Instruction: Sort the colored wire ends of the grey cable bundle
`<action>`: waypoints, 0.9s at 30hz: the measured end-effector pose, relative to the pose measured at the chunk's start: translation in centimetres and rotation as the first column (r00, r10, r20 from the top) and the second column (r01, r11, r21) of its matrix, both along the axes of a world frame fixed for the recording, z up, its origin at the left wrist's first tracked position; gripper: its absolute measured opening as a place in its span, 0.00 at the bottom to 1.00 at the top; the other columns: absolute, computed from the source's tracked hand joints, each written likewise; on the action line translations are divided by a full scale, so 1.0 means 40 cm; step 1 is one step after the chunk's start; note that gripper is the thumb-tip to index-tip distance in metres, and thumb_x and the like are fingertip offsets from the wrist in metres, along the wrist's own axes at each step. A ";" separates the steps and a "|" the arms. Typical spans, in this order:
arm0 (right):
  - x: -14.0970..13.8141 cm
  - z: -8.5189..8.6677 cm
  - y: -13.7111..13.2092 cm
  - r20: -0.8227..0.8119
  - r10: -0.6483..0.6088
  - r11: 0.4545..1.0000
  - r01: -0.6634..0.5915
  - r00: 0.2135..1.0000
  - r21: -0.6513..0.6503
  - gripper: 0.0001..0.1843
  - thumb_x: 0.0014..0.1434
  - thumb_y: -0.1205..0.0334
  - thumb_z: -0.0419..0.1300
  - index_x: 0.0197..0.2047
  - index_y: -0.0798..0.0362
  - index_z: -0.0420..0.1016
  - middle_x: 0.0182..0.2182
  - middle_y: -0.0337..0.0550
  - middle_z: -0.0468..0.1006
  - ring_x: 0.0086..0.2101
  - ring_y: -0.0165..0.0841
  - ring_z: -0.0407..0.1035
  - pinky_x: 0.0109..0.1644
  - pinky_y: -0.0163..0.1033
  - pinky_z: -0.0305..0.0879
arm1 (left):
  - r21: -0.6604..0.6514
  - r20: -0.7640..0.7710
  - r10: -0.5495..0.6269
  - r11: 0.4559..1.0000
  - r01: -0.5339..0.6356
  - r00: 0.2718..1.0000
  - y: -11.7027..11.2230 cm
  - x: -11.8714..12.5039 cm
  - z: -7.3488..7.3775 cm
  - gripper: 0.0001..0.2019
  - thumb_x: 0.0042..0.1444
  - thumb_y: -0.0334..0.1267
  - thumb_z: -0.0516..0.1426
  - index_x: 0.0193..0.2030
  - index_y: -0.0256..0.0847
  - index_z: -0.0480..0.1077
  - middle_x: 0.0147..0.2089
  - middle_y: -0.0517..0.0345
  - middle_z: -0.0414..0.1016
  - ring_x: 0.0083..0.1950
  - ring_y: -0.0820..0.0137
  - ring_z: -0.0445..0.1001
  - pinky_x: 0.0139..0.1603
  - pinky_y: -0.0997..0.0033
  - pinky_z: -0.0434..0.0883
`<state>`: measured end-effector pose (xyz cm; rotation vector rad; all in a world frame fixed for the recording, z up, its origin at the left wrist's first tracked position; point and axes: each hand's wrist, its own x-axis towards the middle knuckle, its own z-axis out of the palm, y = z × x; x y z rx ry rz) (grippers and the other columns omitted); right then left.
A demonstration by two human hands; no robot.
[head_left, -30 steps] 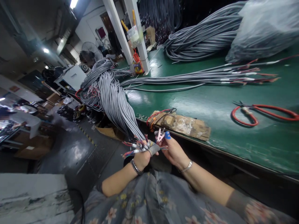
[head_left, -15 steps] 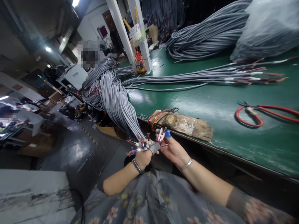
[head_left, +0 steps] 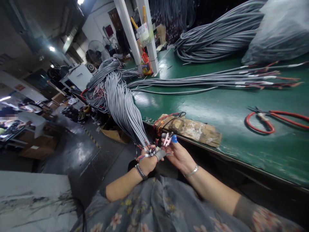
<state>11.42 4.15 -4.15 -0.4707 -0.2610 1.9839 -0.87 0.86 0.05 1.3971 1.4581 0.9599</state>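
- Grey cable bundle [head_left: 123, 96]: it hangs over the bench edge from 11 o'clock of the hands, its lower end at the left hand.
- Left hand [head_left: 148, 163]: fingers closed around the wire ends [head_left: 143, 157], which fan out towards 9 o'clock; grey wrapping covers the thumb.
- Right hand [head_left: 181, 157]: just beside it at 3 o'clock, thumb and forefinger seemingly pinching a small pink tool [head_left: 167, 140]; a blue cover sits on the thumb tip.
- Progress, judged from the ends: coloured wires already stand out of the grey sheaths; how many ends are left cannot be told.
- Green bench [head_left: 231, 161]: spreads from 12 to 4 o'clock. A wooden block [head_left: 200, 132] lies along its edge at 2 o'clock, red-handled cutters [head_left: 262, 116] farther out between 2 and 3.
- Loose cables [head_left: 188, 82] lie at 1 o'clock, a thick coil [head_left: 217, 38] behind them, a plastic bag [head_left: 277, 35] at 2.
- Room: white posts [head_left: 131, 35] at 12, a fan [head_left: 96, 48] towards 11, a cardboard box [head_left: 36, 145] on the dark floor [head_left: 77, 148] at 9, a seated-looking co-worker [head_left: 12, 120] beyond.
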 end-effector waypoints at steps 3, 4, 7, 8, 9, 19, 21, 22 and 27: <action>-0.001 0.003 -0.002 -0.005 -0.008 1.000 0.008 1.000 0.023 0.17 0.44 0.48 0.72 0.30 0.51 0.77 0.21 0.34 0.77 0.22 0.29 0.68 0.25 0.36 0.69 | 0.008 -0.025 -0.039 0.999 0.039 0.999 0.002 -0.010 0.003 0.16 0.50 0.50 0.60 0.20 0.42 0.67 0.21 0.60 0.71 0.29 0.68 0.70 0.43 0.65 0.68; -0.001 0.005 -0.002 -0.005 -0.006 1.000 0.006 1.000 0.030 0.17 0.44 0.47 0.72 0.30 0.51 0.77 0.21 0.35 0.76 0.22 0.29 0.68 0.25 0.36 0.68 | 0.009 -0.037 -0.059 0.998 0.059 0.998 0.002 -0.015 0.003 0.16 0.51 0.50 0.60 0.20 0.42 0.68 0.21 0.60 0.71 0.30 0.68 0.71 0.43 0.65 0.68; -0.001 0.011 -0.004 -0.006 0.014 0.999 -0.014 1.000 0.051 0.20 0.42 0.45 0.72 0.31 0.51 0.78 0.22 0.36 0.77 0.21 0.30 0.68 0.19 0.35 0.66 | -0.002 -0.064 -0.096 0.995 0.096 0.993 0.000 -0.028 -0.004 0.15 0.51 0.49 0.60 0.22 0.42 0.70 0.23 0.59 0.73 0.32 0.67 0.72 0.42 0.67 0.68; -0.001 0.012 -0.005 -0.009 0.021 0.998 -0.021 1.000 0.055 0.21 0.41 0.45 0.72 0.31 0.52 0.78 0.23 0.36 0.77 0.21 0.30 0.68 0.17 0.34 0.64 | -0.009 -0.068 -0.103 0.995 0.103 0.992 0.000 -0.032 -0.008 0.14 0.51 0.49 0.60 0.23 0.42 0.70 0.24 0.59 0.73 0.33 0.67 0.72 0.41 0.67 0.68; -0.001 0.013 -0.005 -0.014 0.026 0.998 -0.025 1.000 0.058 0.21 0.41 0.44 0.72 0.32 0.52 0.78 0.23 0.37 0.78 0.21 0.31 0.68 0.16 0.34 0.64 | -0.017 -0.073 -0.113 0.994 0.112 0.991 0.000 -0.036 -0.011 0.14 0.52 0.49 0.60 0.24 0.42 0.71 0.25 0.59 0.74 0.34 0.67 0.73 0.41 0.68 0.68; 0.021 0.010 -0.003 0.017 0.008 0.999 -0.009 1.000 0.051 0.17 0.48 0.45 0.68 0.34 0.49 0.79 0.29 0.38 0.81 0.26 0.29 0.71 0.32 0.35 0.71 | 0.014 -0.045 -0.194 0.981 0.195 0.980 -0.004 -0.043 0.008 0.19 0.53 0.53 0.58 0.22 0.40 0.71 0.23 0.58 0.73 0.28 0.70 0.71 0.34 0.71 0.68; 0.025 0.010 -0.002 0.045 -0.015 0.998 0.012 0.999 0.055 0.17 0.46 0.46 0.70 0.34 0.49 0.80 0.29 0.38 0.81 0.28 0.29 0.71 0.34 0.34 0.71 | 0.028 -0.029 -0.182 0.983 0.182 0.983 -0.012 -0.045 0.018 0.19 0.53 0.53 0.58 0.21 0.39 0.71 0.22 0.58 0.73 0.26 0.71 0.70 0.32 0.71 0.67; 0.026 0.010 -0.002 0.064 -0.028 0.998 0.024 0.998 0.061 0.17 0.45 0.47 0.71 0.34 0.49 0.80 0.29 0.38 0.81 0.28 0.29 0.71 0.34 0.34 0.70 | 0.034 -0.023 -0.169 0.985 0.169 0.985 -0.016 -0.046 0.020 0.19 0.53 0.53 0.58 0.21 0.39 0.71 0.22 0.58 0.73 0.26 0.71 0.70 0.32 0.71 0.67; 0.024 0.006 -0.007 0.178 -0.095 0.990 0.075 0.979 0.117 0.20 0.45 0.44 0.70 0.35 0.50 0.80 0.28 0.40 0.79 0.27 0.30 0.69 0.31 0.35 0.68 | 0.071 -0.036 -0.086 0.994 0.088 0.996 -0.023 -0.042 0.009 0.17 0.54 0.50 0.58 0.23 0.40 0.71 0.24 0.59 0.74 0.28 0.71 0.71 0.37 0.70 0.68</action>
